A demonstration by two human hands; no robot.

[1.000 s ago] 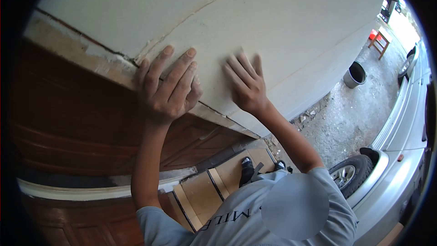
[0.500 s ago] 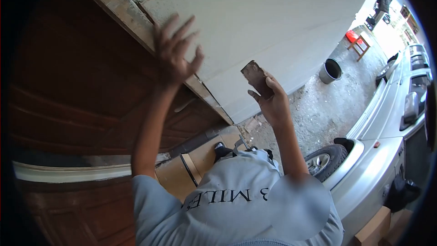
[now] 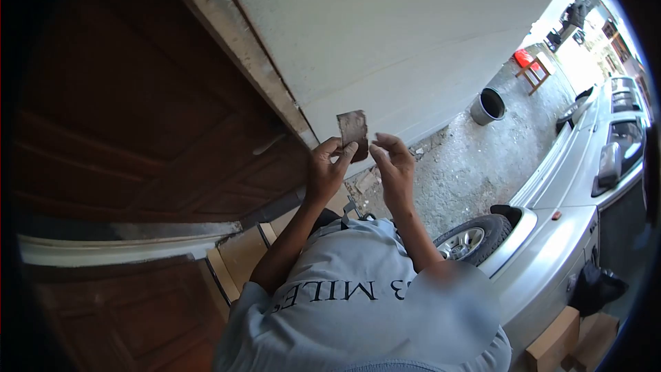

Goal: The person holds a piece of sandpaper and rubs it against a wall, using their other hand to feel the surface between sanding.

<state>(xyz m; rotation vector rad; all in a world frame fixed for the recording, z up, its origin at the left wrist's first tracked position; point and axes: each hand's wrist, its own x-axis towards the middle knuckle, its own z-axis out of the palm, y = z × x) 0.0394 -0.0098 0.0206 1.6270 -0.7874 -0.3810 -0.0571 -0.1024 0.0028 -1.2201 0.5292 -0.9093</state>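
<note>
A worn, dusty brown rectangular piece that looks like sandpaper (image 3: 354,127) stands upright in front of the white wall. My left hand (image 3: 329,169) pinches its lower part, thumb on the near face and fingers behind. Close to the sheet's right edge is my right hand (image 3: 396,169), its fingers bent and slightly apart with nothing visible between them. Whether a fingertip brushes the edge is hard to tell.
To the left is a dark brown wooden door (image 3: 138,117) in a rough, patchy frame (image 3: 234,34). A white wall (image 3: 413,34) runs ahead. Right of it stand a black bucket (image 3: 488,107), a wooden stool (image 3: 536,74) and a silver car (image 3: 551,234). Cardboard (image 3: 556,341) lies lower right.
My left hand came down from beside the door frame and took hold of the sandpaper. My right hand, which held it before, has let go and moved slightly left.
</note>
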